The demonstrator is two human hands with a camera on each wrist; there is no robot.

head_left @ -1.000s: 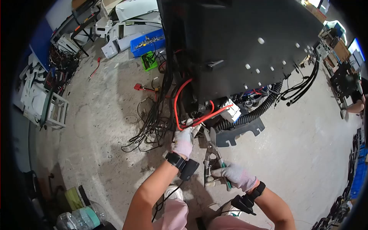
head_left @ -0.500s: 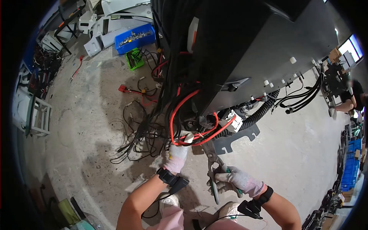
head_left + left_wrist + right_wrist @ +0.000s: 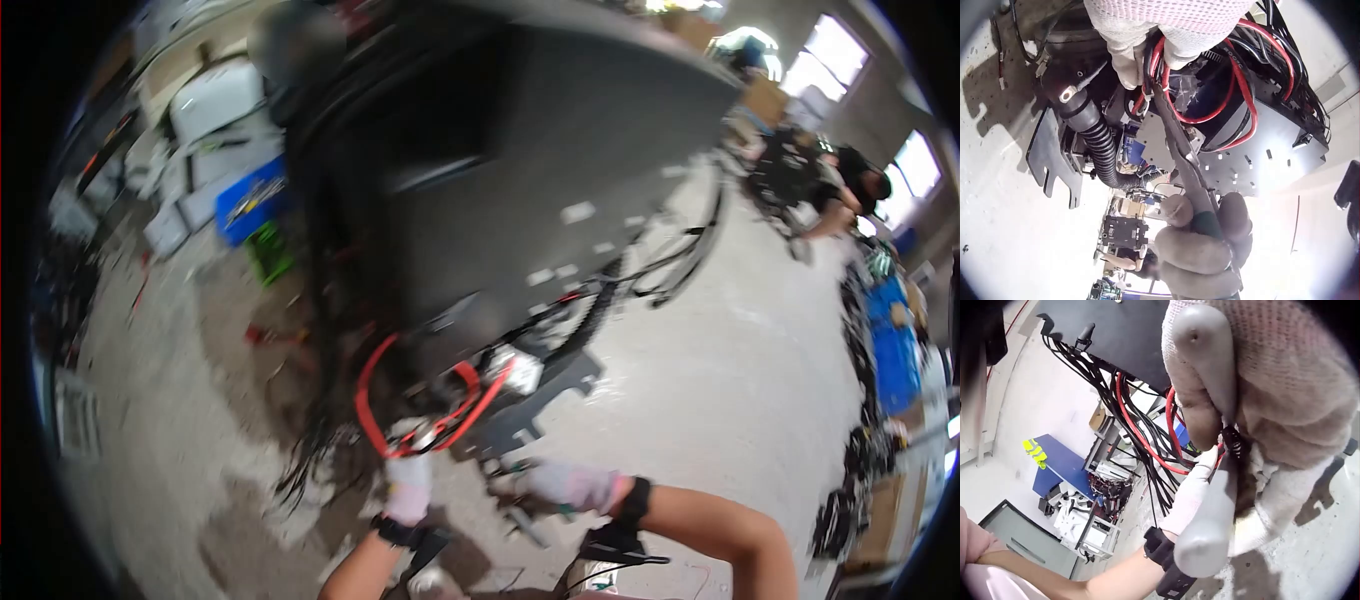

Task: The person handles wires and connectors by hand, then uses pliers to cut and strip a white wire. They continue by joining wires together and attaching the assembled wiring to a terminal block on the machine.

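In the head view, my gloved left hand (image 3: 408,485) grips a bundle of red cable (image 3: 363,395) and black cable low beside a dark cabinet. The left wrist view shows thumb and fingers pinching the bundle from both sides. My gloved right hand (image 3: 570,485) holds shears (image 3: 1182,153) by their grey and green handles. The blade tips reach the bundle just below the left fingertips, overlapping the cables in this view. Between the handles (image 3: 1207,519), a dark coil spring (image 3: 1232,441) shows in the right wrist view. The head view is blurred.
The big dark cabinet (image 3: 560,130) stands ahead. A white block (image 3: 520,370) sits at the red cable's end, near a notched dark plate (image 3: 540,410) and corrugated hose (image 3: 1100,140). Blue bin (image 3: 250,200) and green tray (image 3: 268,252) lie left. Another person (image 3: 845,195) is far right.
The head view has swung and tilted, shifting the cabinet left. The shears have come up from beside my left hand to the cables. My left hand keeps its grip on them.
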